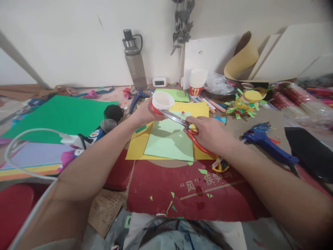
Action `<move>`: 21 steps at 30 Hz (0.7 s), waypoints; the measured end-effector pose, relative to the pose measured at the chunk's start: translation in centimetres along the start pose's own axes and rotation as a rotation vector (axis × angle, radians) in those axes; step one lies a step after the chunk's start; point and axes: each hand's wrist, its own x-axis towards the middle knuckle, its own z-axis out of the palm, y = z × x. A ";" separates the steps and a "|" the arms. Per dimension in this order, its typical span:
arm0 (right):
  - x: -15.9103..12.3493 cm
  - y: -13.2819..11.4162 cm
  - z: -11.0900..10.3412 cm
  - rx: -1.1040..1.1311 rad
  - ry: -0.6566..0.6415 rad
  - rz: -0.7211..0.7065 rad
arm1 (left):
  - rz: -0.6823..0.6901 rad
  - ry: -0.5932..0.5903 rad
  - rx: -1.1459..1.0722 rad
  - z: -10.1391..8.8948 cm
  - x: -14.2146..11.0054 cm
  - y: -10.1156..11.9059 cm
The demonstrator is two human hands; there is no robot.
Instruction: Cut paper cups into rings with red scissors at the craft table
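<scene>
Right now your left hand (146, 113) has its fingers curled around the cup (162, 100), which you hold tilted, mouth partly toward you, above the far part of the pale sheet (169, 142). Your right hand (209, 132) grips the scissors (174, 118) by their red handles, the blade tips against the cup's side; you cannot tell whether they bite into it. Beneath the pale sheet lies the yellow sheet (135, 149), and the red cardboard (158, 189) runs along the table's near edge, with green scraps on it. Toward the table's right edge sits the blue glue gun (272, 143); at its left side lies the green sheet (59, 118). Along the far edge stand the bottle (135, 67), the clock (159, 82) and more cups (197, 83).
</scene>
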 end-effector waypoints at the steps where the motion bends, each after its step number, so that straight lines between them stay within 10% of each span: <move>1: 0.0 -0.1 0.0 -0.006 -0.007 0.004 | -0.019 -0.023 -0.007 0.0 0.0 0.0; 21: -0.1 -0.1 0.0 -0.075 -0.025 -0.007 | 0.001 -0.041 0.002 -0.1 -0.1 -0.2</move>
